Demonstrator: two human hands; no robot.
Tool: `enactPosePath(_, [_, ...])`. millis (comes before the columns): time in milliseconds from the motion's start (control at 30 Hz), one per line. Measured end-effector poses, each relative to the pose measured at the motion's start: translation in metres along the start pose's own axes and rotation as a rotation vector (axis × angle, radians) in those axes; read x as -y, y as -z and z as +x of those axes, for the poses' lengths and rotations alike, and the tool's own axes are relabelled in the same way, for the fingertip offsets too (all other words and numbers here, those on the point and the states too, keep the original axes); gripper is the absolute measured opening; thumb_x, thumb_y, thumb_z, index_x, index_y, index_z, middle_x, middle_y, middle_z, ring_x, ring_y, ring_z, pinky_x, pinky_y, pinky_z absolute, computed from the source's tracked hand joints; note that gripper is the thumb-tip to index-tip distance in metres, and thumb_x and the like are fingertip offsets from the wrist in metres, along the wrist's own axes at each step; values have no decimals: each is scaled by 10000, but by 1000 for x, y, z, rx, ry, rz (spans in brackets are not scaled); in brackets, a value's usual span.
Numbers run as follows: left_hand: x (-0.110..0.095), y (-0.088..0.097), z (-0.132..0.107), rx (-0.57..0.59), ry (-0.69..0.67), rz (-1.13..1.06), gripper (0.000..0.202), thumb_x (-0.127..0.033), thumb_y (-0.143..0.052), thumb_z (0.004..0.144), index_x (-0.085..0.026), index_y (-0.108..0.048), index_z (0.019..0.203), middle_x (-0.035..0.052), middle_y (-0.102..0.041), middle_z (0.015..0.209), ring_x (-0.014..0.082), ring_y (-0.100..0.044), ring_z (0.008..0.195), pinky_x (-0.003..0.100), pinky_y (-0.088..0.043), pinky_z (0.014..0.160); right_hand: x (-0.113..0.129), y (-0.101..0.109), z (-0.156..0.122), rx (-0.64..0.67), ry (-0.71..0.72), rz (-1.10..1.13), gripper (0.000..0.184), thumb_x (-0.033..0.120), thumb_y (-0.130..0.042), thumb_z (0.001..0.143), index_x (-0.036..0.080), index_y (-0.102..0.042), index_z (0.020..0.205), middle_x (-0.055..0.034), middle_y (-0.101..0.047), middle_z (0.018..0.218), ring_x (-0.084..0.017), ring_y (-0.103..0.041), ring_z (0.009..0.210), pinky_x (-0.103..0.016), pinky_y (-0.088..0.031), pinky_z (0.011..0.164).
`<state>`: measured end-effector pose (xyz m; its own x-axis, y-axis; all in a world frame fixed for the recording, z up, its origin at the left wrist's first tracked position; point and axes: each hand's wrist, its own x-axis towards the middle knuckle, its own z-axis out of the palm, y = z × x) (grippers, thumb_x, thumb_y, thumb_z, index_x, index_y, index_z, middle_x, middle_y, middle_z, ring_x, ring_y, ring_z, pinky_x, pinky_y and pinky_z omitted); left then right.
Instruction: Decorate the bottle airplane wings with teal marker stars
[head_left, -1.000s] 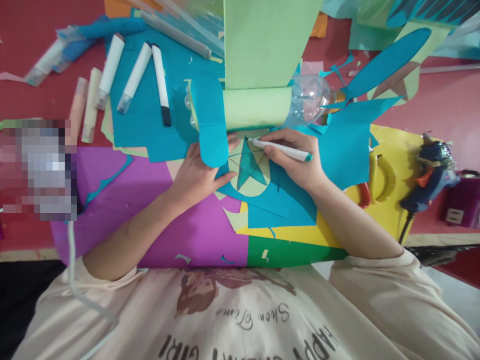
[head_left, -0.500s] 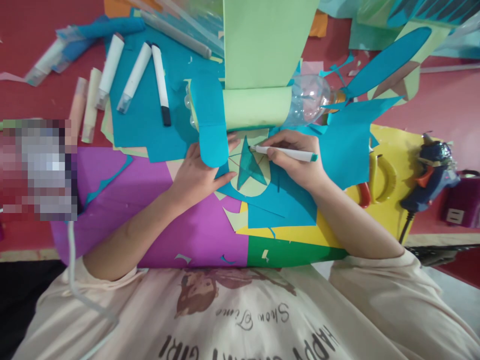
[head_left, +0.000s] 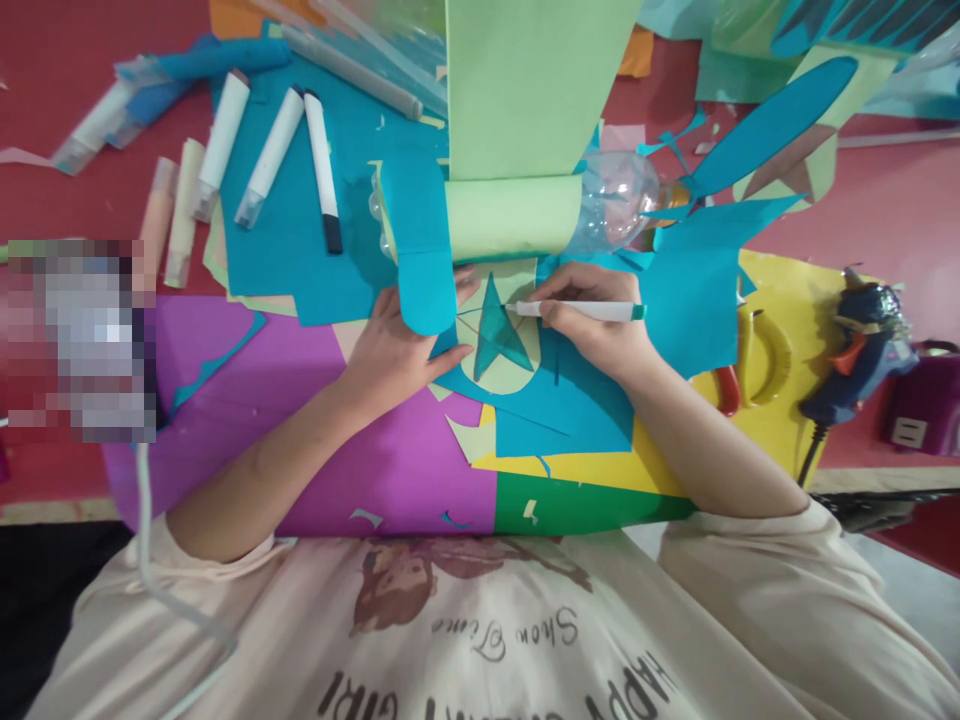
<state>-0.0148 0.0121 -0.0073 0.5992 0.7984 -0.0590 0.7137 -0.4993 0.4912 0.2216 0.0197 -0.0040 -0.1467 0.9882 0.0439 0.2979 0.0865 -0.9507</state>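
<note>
A white marker [head_left: 592, 310] with a green end is pinched in my right hand [head_left: 600, 315], its tip at the right edge of a green star [head_left: 496, 335]. That star is drawn on a pale green paper piece [head_left: 517, 372] with a rounded near end, part of it coloured in. My left hand [head_left: 405, 340] has its fingers spread beside the paper, partly hidden under a blue paper strip [head_left: 427, 290]. The strip belongs to a model built on a clear plastic bottle [head_left: 619, 195] wrapped in pale green paper [head_left: 514, 215], with a blue blade [head_left: 780, 125] at its cap.
Several markers [head_left: 266, 155] lie at the upper left on blue paper. A glue gun [head_left: 862, 350] and yellow-handled scissors [head_left: 769, 355] rest on yellow paper at the right. Paper scraps lie on the purple sheet [head_left: 300, 400]. A white cable [head_left: 142, 520] hangs at the left.
The marker and my right hand have shifted slightly right and toward me, and the marker lies a little more level. My left hand stays in place.
</note>
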Motion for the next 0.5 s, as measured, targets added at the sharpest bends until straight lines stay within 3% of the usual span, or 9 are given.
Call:
enactPosePath(200, [1, -1, 0, 3, -6, 20, 547, -390, -494, 992, -195, -395, 1493, 152, -456, 1522, 340, -424, 1413, 517, -352, 1140, -6, 5, 0, -2, -60, 89, 252, 466, -630, 845, 232, -687, 772, 5, -677, 649, -116, -578, 502, -259, -473, 451])
enactPosePath(333, [3, -2, -1, -6, -27, 24, 549, -384, -510, 987, -209, -390, 1494, 142, -466, 1517, 322, -426, 1415, 503, -360, 1137, -4, 4, 0, 58, -14, 98, 391, 596, -591, 862, 230, -725, 842, -17, -709, 729, -133, -624, 561, -269, -501, 476])
enactPosePath(500, [3, -1, -2, -8, -29, 33, 526, -398, -490, 995, -204, -415, 1478, 150, -471, 1512, 332, -442, 1402, 516, -363, 1135, -1, 1, 2, 57, -6, 32, 370, 562, -655, 832, 205, -707, 750, -10, -701, 676, -137, -649, 613, -256, -518, 543])
